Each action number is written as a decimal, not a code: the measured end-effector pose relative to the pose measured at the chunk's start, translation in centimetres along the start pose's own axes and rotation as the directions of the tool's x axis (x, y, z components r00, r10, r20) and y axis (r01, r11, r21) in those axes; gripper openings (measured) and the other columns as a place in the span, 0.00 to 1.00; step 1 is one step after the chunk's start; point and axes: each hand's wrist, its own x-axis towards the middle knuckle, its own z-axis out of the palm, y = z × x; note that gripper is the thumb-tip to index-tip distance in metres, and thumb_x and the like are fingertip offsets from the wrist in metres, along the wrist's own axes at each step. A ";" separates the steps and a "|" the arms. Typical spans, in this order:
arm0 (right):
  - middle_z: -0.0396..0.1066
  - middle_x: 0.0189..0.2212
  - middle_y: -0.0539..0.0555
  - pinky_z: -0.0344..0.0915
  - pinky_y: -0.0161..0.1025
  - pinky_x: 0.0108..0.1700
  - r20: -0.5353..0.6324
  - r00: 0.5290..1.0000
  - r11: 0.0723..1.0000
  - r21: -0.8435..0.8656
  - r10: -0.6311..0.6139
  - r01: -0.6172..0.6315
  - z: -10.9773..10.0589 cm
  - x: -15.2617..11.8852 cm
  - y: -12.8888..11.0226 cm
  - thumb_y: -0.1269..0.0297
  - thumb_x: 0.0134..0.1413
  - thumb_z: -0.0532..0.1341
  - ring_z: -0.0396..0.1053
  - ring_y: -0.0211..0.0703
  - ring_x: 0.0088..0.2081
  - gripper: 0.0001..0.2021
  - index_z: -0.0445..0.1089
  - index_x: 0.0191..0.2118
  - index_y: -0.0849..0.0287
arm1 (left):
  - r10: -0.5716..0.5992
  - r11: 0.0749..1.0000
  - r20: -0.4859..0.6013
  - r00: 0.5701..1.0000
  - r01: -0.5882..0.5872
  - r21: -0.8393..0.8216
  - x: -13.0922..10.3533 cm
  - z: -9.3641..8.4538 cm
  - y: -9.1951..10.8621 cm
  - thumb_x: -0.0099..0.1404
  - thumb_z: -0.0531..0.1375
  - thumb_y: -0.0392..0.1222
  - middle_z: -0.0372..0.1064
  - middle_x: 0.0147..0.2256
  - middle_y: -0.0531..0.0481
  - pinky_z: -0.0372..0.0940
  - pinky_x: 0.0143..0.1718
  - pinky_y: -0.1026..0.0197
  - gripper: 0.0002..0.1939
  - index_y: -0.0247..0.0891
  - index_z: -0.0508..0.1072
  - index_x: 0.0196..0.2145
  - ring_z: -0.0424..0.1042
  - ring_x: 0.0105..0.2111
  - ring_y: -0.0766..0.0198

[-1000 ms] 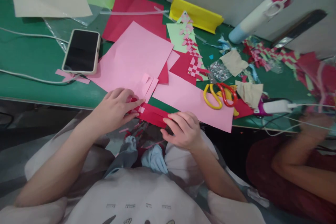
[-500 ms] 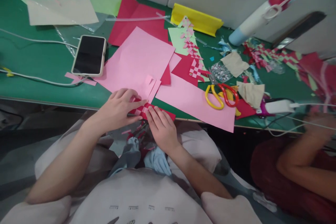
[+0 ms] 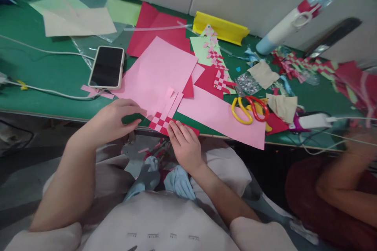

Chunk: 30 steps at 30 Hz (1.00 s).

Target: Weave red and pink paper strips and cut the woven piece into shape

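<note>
Grip: right hand point(image 3: 185, 146) fingertips pressed flat on the pink-and-red woven paper point(image 3: 160, 121) at the green surface point(image 3: 44, 76) edge below a pale wall; left hand point(image 3: 113, 119) spread, palm-down, just beside.

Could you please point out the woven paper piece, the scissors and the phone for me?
woven paper piece point(image 3: 160, 122), head view, on its pink-and-red checkered part.
scissors point(image 3: 249, 109), head view, where the yellow and red handles meet.
phone point(image 3: 107, 66), head view, middle of the dark screen.
</note>
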 end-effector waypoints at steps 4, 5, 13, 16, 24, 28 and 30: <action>0.67 0.58 0.59 0.63 0.47 0.58 0.026 1.000 1.000 0.023 0.011 -0.012 -0.2 0.0 0.0 0.75 0.63 0.53 0.64 0.49 0.59 0.18 0.68 0.56 0.63 | 0.071 0.997 0.008 0.997 -0.071 0.037 -0.4 0.9 0.3 0.66 0.52 0.42 0.75 0.34 0.46 0.66 0.36 0.59 0.14 0.39 0.78 0.38 0.72 0.36 0.60; 0.67 0.58 0.59 0.63 0.47 0.58 0.027 1.000 1.000 0.026 0.010 -0.011 -0.2 0.0 0.0 0.75 0.63 0.53 0.63 0.50 0.59 0.18 0.67 0.57 0.63 | 0.091 0.995 0.012 0.996 -0.091 0.050 -0.5 1.1 0.4 0.66 0.53 0.41 0.75 0.33 0.47 0.66 0.34 0.60 0.14 0.40 0.78 0.36 0.72 0.34 0.60; 0.67 0.57 0.59 0.62 0.46 0.59 0.003 1.000 0.999 0.041 0.015 -0.015 0.0 -0.1 0.0 0.76 0.62 0.54 0.64 0.50 0.59 0.18 0.68 0.56 0.64 | 0.130 0.905 0.133 0.983 -0.172 0.389 -0.9 1.4 1.7 0.71 0.48 0.45 0.73 0.29 0.48 0.65 0.35 0.54 0.17 0.38 0.75 0.41 0.72 0.32 0.58; 0.68 0.57 0.58 0.62 0.46 0.58 -0.006 1.000 0.999 0.028 0.016 -0.016 0.1 -0.1 0.1 0.75 0.63 0.54 0.64 0.49 0.59 0.18 0.69 0.55 0.62 | 0.111 0.900 0.131 0.985 -0.155 0.407 -1.0 1.8 1.7 0.71 0.47 0.47 0.74 0.30 0.49 0.66 0.33 0.54 0.17 0.38 0.73 0.44 0.73 0.31 0.58; 0.68 0.57 0.59 0.62 0.46 0.58 -0.001 1.000 0.999 0.038 0.010 -0.010 0.2 -0.1 0.1 0.76 0.62 0.54 0.64 0.50 0.59 0.18 0.67 0.56 0.64 | 0.182 0.898 -0.042 0.982 -0.149 0.413 -1.1 3.1 1.5 0.68 0.53 0.46 0.74 0.26 0.47 0.62 0.26 0.57 0.13 0.38 0.74 0.38 0.72 0.25 0.59; 0.68 0.57 0.58 0.62 0.45 0.58 -0.008 1.000 1.000 0.021 0.002 -0.002 0.3 -0.2 0.2 0.74 0.63 0.53 0.64 0.48 0.58 0.17 0.68 0.56 0.64 | 0.285 0.861 -0.077 0.955 -0.220 0.457 -1.1 3.2 1.5 0.67 0.54 0.41 0.73 0.25 0.50 0.61 0.25 0.59 0.10 0.37 0.74 0.34 0.71 0.24 0.62; 0.68 0.57 0.58 0.63 0.45 0.58 -0.002 1.000 1.000 0.017 -0.004 0.004 0.3 -0.2 0.2 0.74 0.64 0.52 0.64 0.48 0.58 0.17 0.68 0.56 0.64 | 0.325 0.851 -0.093 0.941 -0.248 0.463 -1.1 3.2 1.5 0.67 0.55 0.40 0.71 0.23 0.51 0.60 0.24 0.60 0.10 0.37 0.73 0.31 0.70 0.22 0.63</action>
